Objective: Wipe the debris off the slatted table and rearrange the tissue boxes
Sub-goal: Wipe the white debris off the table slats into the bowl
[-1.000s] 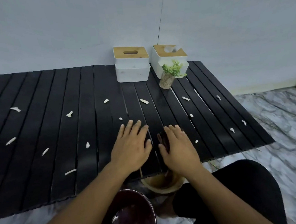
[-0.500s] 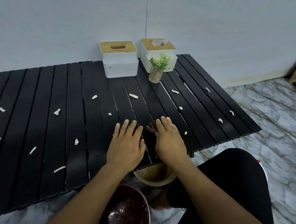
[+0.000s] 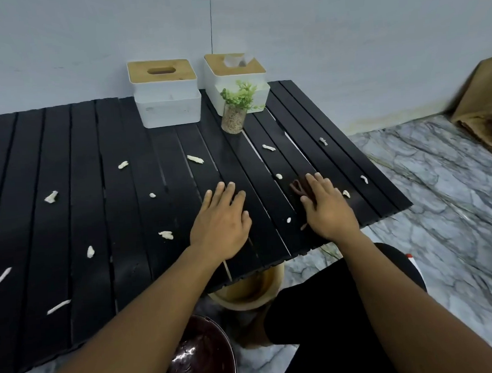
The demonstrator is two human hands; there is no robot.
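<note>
the left hand (image 3: pixel 221 220) lies flat on the counter (image 3: pixel 67 228), fingers straight, holding nothing. the right hand (image 3: pixel 326 209) presses a dark cloth (image 3: pixel 298 187) down with flat fingers. half a second ago it was just beside the left, and now it has slid well to the right. so the wiping has only begun, i think: white debris (image 3: pixel 195 159) is spread over the slats, and the tissue boxes (image 3: pixel 165 95) stand at the wall, one behind a small plant (image 3: pixel 237 105).

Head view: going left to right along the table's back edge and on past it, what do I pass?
Tissue box with an empty slot → tissue box with a tissue showing → brown cardboard on the floor.
</note>
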